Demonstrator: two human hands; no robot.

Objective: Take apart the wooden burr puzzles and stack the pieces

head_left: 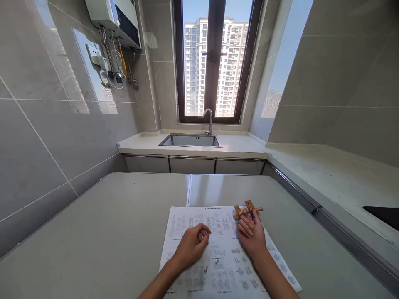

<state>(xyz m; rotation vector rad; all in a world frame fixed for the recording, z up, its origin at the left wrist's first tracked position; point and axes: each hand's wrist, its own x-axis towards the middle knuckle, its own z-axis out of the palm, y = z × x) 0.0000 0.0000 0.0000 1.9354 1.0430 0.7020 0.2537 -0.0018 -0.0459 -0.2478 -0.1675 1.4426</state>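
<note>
A white sheet of printed diagrams (218, 265) lies on the grey table (109, 232) in front of me. My left hand (191, 245) rests on the sheet with its fingers curled loosely inward, and nothing shows in it. My right hand (252, 232) lies on the sheet's upper right part, fingers stretched forward and touching a small wooden interlocking puzzle (247, 209) made of crossed sticks. The puzzle sits at the sheet's top right corner, just beyond my fingertips.
Behind the table runs a pale counter (237, 145) with a steel sink (190, 140) and a tap (208, 120) under a window. A water heater (115, 18) hangs on the left tiled wall. The counter continues along the right side, with a dark hob (385, 216).
</note>
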